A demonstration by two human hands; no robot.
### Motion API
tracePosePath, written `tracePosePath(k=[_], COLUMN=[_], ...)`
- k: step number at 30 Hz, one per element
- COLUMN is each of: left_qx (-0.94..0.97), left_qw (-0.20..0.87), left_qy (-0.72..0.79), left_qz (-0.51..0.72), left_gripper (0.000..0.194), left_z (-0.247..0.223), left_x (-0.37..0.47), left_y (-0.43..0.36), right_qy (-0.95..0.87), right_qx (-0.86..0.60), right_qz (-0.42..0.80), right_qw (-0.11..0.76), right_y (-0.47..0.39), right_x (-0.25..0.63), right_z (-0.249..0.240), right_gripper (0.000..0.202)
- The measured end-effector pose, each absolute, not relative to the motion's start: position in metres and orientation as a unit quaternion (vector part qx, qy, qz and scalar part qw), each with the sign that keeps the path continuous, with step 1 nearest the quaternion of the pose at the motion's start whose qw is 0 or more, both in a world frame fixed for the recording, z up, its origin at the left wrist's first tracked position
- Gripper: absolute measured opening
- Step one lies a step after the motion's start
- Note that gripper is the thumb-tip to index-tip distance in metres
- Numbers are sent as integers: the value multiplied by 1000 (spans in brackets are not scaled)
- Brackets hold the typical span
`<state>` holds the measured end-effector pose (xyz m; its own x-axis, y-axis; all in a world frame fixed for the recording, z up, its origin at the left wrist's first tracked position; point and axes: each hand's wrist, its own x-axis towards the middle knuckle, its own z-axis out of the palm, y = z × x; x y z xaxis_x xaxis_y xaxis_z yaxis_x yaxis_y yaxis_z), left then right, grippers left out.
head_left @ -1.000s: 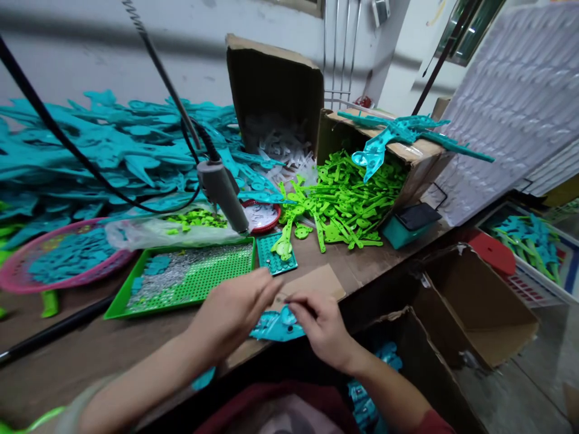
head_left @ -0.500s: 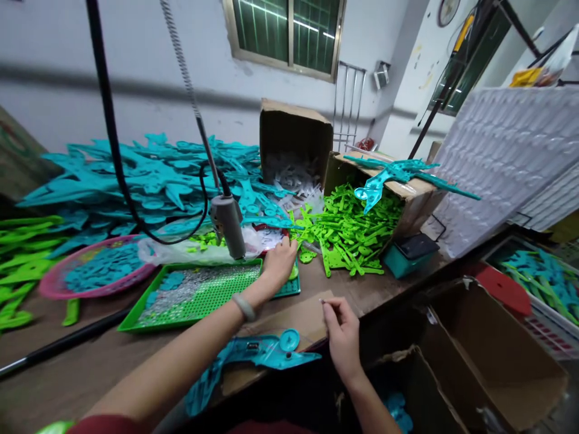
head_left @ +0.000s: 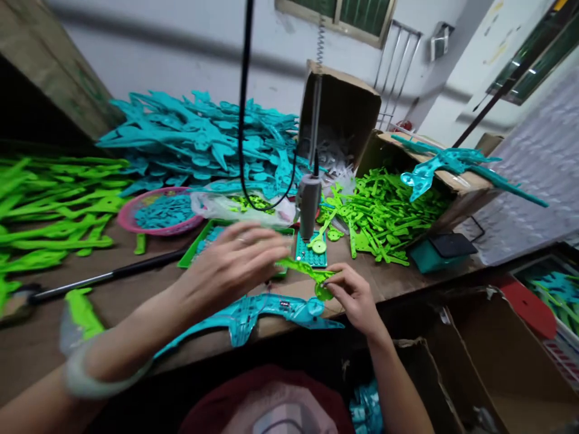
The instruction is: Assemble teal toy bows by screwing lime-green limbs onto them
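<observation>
My left hand (head_left: 230,265), fingers together and stretched forward, has its fingertips at one end of a long, narrow green plastic part (head_left: 301,265); the thumb is hidden. My right hand (head_left: 355,295) pinches the part's round end between thumb and fingers, where a small dark bit shows. Just below both hands, a translucent blue plastic piece (head_left: 271,307) lies at the table's front edge, a round disc on its right half. A grey electric screwdriver (head_left: 309,205) hangs point down beyond my hands, over a small blue perforated tray (head_left: 310,256) with a green part on it.
Behind are a heap of blue parts (head_left: 208,138) and a carton spilling green parts (head_left: 384,211). A pink basket (head_left: 129,228) and a green tray (head_left: 187,259), partly covered by my left arm, stand left. More green parts (head_left: 54,211) lie far left. Open cartons (head_left: 506,361) stand lower right.
My left hand has come back from the rear of the table, now with a green part. My right hand has moved onto that part's round end. The view has swung left.
</observation>
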<state>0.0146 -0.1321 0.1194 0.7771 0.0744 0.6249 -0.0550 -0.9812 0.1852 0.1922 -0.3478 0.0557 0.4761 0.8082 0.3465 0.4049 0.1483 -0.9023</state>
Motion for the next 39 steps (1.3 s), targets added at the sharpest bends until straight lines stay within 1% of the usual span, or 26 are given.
tracePosePath(k=[1, 2, 3, 4, 5, 6, 7, 10, 11, 13, 15, 17, 18, 20, 22, 24, 26, 31, 35, 39], left_qx=[900, 847, 777, 709, 663, 622, 597, 550, 539, 531, 536, 513, 488, 450, 470, 519, 550, 572, 589, 606], left_qw=[135, 195, 285, 399, 524, 612, 665, 722, 738, 776, 797, 813, 823, 839, 834, 809, 785, 763, 750, 727], left_qy=[62, 129, 211, 268, 287, 294, 294, 306, 308, 296, 275, 260, 252, 224, 178, 132, 112, 123, 135, 149], left_qz=[410, 478, 520, 516, 451, 390, 339, 287, 265, 168, 33, -91, -144, -209, -229, -242, -262, -275, -268, -286], left_gripper=[17, 28, 34, 35, 39, 41, 38, 39, 43, 49, 56, 63, 60, 41, 25, 18, 13, 14, 15, 15], left_z=[118, 113, 107, 99, 90, 82, 74, 65, 65, 68, 72, 74, 76, 78, 81, 85, 87, 89, 90, 90], left_x=[10, 6, 3, 2, 3, 3, 4, 2, -2, -12, -24, -34, -38, -45, -51, -56, -59, -60, -58, -58], left_y=[-140, -151, -163, -177, -189, -200, -206, -207, -204, -196, -193, -193, -193, -190, -185, -178, -172, -166, -165, -167], right_qy=[-446, -406, -374, -356, -352, -357, -364, -319, -289, -275, -354, -483, -545, -643, -706, -741, -761, -784, -798, -819], right_qx=[-624, -624, -624, -623, -622, -623, -626, -635, -634, -630, -633, -619, -603, -563, -529, -511, -501, -474, -459, -433], right_qz=[180, 180, 181, 189, 201, 211, 214, 205, 222, 281, 325, 341, 353, 383, 394, 389, 386, 400, 391, 375], right_qw=[616, 643, 662, 670, 669, 663, 655, 674, 682, 670, 607, 517, 463, 351, 257, 196, 145, 36, -11, -27], right_y=[-345, -342, -339, -337, -334, -332, -331, -330, -330, -329, -326, -320, -316, -307, -297, -288, -279, -255, -245, -242], right_x=[180, 167, 154, 140, 126, 115, 106, 101, 106, 120, 132, 140, 141, 142, 142, 140, 138, 128, 122, 121], right_z=[55, 53, 51, 49, 46, 44, 42, 42, 45, 57, 75, 94, 102, 115, 123, 127, 130, 138, 145, 147], right_gripper=[13, 13, 14, 14, 15, 16, 17, 19, 20, 21, 19, 14, 11, 8, 10, 12, 12, 12, 8, 8])
